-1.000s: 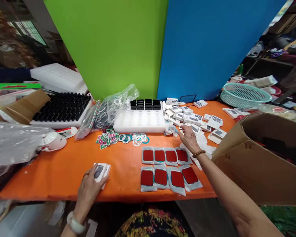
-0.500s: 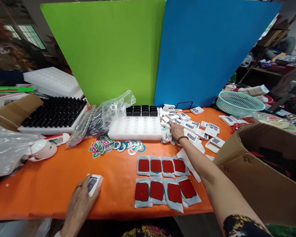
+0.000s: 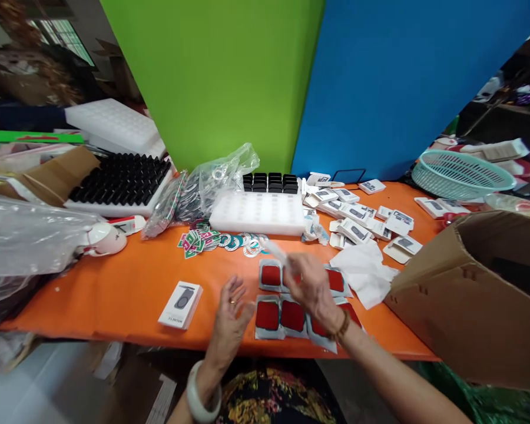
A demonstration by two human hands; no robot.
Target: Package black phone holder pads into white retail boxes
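Thumb and fingers stood apart on my left hand (image 3: 231,315), and at its nine o'clock a white printed box (image 3: 180,305) lay flat on the orange table (image 3: 128,294). My right hand (image 3: 312,285), toward two o'clock from the left, was pinched on a white piece (image 3: 274,251), too blurred for me to make out. Beneath that hand ran two rows of red pads (image 3: 267,316); crumpled white paper (image 3: 365,272) lay at its three o'clock, with a cardboard box (image 3: 463,312) farther out that way, and heaped small boxes (image 3: 354,231) at one o'clock.
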